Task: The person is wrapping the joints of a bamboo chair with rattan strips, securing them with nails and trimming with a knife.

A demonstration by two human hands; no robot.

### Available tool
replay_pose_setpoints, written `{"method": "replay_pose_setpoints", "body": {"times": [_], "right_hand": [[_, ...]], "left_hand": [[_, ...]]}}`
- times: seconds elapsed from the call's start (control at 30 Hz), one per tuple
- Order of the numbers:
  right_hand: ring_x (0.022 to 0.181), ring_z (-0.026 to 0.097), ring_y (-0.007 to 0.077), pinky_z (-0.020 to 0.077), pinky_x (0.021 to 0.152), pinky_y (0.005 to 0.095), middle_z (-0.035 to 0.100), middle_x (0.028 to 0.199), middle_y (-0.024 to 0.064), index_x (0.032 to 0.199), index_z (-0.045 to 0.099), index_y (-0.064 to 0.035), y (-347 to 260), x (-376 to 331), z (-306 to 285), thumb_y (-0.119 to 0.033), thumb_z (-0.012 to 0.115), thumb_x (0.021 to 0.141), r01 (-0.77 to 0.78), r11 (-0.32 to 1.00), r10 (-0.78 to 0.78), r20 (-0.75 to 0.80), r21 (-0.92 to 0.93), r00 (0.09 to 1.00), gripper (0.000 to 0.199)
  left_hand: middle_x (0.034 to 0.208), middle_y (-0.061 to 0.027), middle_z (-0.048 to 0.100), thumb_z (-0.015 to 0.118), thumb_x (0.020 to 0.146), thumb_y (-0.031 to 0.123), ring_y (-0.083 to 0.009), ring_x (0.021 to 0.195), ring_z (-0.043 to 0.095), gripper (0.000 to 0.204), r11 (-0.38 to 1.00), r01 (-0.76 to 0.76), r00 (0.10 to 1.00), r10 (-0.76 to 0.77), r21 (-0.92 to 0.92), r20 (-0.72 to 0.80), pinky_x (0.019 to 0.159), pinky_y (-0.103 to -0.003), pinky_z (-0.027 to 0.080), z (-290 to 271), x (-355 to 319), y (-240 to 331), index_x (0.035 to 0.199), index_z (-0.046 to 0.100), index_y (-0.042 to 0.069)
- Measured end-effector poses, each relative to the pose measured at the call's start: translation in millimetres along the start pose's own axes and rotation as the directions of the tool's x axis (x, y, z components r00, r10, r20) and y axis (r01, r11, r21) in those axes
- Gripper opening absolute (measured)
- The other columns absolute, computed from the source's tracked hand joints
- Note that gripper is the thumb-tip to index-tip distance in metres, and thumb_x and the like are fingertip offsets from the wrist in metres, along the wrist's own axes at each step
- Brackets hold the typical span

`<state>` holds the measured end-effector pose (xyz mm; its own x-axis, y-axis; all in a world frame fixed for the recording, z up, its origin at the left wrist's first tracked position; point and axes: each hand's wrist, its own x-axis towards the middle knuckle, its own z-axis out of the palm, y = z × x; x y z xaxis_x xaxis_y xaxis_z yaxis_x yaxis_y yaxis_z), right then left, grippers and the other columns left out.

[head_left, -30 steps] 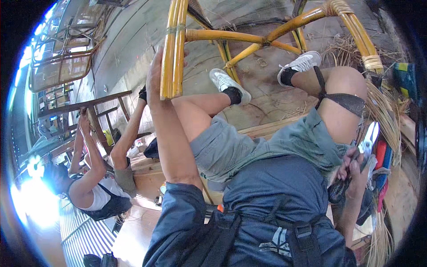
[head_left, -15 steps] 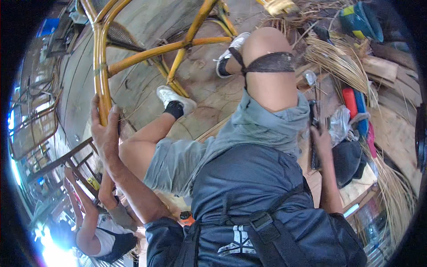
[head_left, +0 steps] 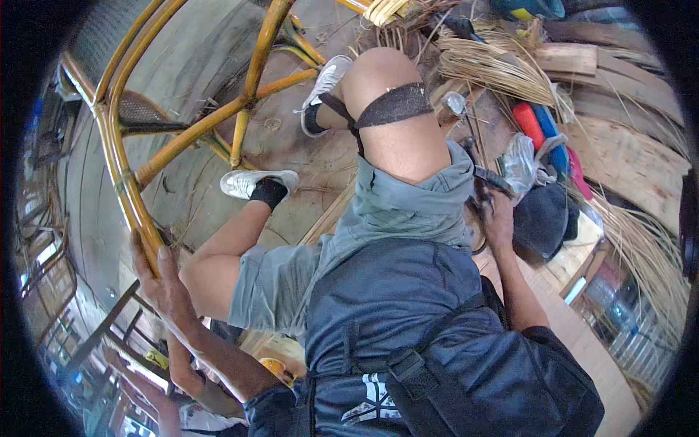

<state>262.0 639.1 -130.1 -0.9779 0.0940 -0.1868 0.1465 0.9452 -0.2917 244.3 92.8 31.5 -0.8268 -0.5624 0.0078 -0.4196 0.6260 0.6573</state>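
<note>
On the left, my left hand (head_left: pixel 164 288) wraps its thumb and fingers round the lower end of a glossy yellow rattan pole. That pole belongs to a rattan furniture frame (head_left: pixel 211 131), with bound joints and a dark woven mesh panel (head_left: pixel 149 109). Beside my right thigh, my right hand (head_left: pixel 497 218) is closed on a dark hand tool (head_left: pixel 494 178). Fingers and thigh partly hide the tool, so its exact kind is unclear. Close to that hand are a clear plastic bag (head_left: pixel 520 164) and a black cloth-like item (head_left: pixel 540 218).
Red (head_left: pixel 528 124) and blue (head_left: pixel 551 142) long objects lie at the right, by bundled cane strips (head_left: pixel 499 69) and wood planks (head_left: pixel 619 142). A green-blue bucket (head_left: pixel 535 7) is at the top right. Another person's arm (head_left: pixel 145 390) shows at the lower left, near a dark wooden frame (head_left: pixel 116 328).
My view has shifted, moving most of the scene left. My right hand, with the dark tool, now sits nearer my thigh and the tool is turned crosswise. The left hand keeps its hold.
</note>
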Motion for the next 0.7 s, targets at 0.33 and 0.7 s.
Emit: {"method": "replay_pose_setpoints", "body": {"times": [0.33, 0.7], "right_hand": [[0.092, 0.056, 0.0400, 0.0433, 0.080, 0.0453, 0.060, 0.096, 0.0219, 0.108, 0.056, -0.0038, 90, 15, -14, -0.022, 0.051, 0.086, -0.422, 0.885, 0.438, 0.047, -0.194, 0.898, 0.029], [0.086, 0.059, 0.0404, 0.0456, 0.073, 0.0467, 0.061, 0.092, 0.0250, 0.123, 0.041, -0.0082, 19, 21, -57, -0.018, 0.058, 0.081, -0.462, 0.849, 0.493, 0.066, -0.256, 0.868, 0.047]], "left_hand": [[0.125, -0.0156, 0.048, 0.048, 0.091, 0.024, -0.0225, 0.113, 0.048, 0.049, 0.999, 0.025, 1.000, -0.025, -0.031, -0.012, 0.095, -0.032, 0.039, 7, 4, -17, 0.134, 0.038, 0.004], [0.124, -0.0104, 0.048, 0.038, 0.095, 0.041, -0.0198, 0.110, 0.050, 0.055, 0.915, 0.152, 0.988, -0.149, -0.374, 0.039, 0.094, -0.030, 0.039, 13, 17, 14, 0.136, 0.035, 0.004]]}}
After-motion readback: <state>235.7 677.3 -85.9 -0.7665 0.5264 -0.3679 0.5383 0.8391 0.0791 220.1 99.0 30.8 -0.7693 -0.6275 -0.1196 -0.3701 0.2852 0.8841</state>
